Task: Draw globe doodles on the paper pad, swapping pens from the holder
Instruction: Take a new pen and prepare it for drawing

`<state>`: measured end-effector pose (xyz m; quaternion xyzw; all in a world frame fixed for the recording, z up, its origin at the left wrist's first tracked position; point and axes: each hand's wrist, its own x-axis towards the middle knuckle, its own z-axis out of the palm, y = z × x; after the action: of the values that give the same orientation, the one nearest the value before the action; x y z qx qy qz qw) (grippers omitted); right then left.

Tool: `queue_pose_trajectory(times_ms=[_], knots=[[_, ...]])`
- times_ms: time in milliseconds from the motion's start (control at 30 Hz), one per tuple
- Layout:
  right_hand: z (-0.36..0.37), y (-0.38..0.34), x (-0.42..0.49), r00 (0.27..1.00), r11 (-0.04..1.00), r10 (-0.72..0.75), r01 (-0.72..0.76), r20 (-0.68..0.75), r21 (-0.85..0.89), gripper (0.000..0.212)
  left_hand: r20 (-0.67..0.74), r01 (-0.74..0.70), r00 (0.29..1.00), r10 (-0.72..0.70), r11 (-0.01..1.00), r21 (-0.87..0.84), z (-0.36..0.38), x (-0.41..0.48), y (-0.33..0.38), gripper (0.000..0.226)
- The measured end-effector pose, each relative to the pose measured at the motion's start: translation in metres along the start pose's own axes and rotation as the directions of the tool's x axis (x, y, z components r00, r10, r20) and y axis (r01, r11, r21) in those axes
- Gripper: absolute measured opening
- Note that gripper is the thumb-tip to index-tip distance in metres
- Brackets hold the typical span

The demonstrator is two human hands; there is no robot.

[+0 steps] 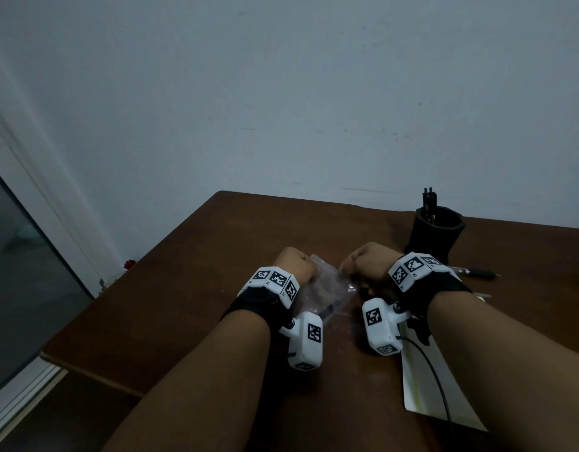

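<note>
Left hand (294, 264) and right hand (366, 261) are together holding a clear plastic bag (330, 288) just above the brown surface (216, 256). The left hand is gripping the bag's left edge with curled fingers, and the right hand is pinching its right edge. Something dark is showing through the bag near its lower end, too blurred to name. Each wrist is wearing a black strap carrying white marker blocks (275, 278). The paper pad (418, 393) is lying at the near right of the surface, partly under the right forearm, with a thin black cable (440, 383) crossing it. The black holder (440, 236) is standing upright beyond the right hand, with dark pens (429, 199) sticking out of it. A loose pen (477, 273) is lying flat just right of the right wrist, between holder and pad.
</note>
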<state>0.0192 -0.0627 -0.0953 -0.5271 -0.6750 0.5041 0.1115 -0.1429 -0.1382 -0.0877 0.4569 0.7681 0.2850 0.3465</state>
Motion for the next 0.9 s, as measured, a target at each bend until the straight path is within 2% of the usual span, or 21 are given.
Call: queue_pose_trajectory(times_ms=[100,267,433,633,900], knots=[[-0.001,0.001,-0.003,0.999,1.0,0.013,-0.012,0.037,-0.021,0.008,0.019,-0.03,0.999,0.03,1.0,-0.008,0.004,-0.001,0.005,0.015],[-0.001,0.005,-0.006,0.998,0.999,0.051,-0.05,0.046,-0.023,0.015,0.029,-0.091,0.995,0.092,0.995,-0.03,0.006,-0.006,0.013,0.021],[-0.002,0.003,-0.01,0.993,0.992,0.115,-0.116,0.022,0.047,0.019,-0.027,-0.063,0.998,0.06,0.993,-0.097,0.001,-0.009,0.012,0.019],[-0.002,0.003,-0.014,0.995,0.994,0.098,-0.099,0.017,0.051,0.028,0.013,0.015,1.0,-0.016,0.998,0.06,-0.006,-0.01,0.007,0.02],[0.003,0.003,-0.012,0.991,0.986,0.13,-0.126,-0.025,0.106,0.025,0.054,0.052,0.996,-0.069,0.963,0.265,-0.004,-0.008,0.007,0.033]])
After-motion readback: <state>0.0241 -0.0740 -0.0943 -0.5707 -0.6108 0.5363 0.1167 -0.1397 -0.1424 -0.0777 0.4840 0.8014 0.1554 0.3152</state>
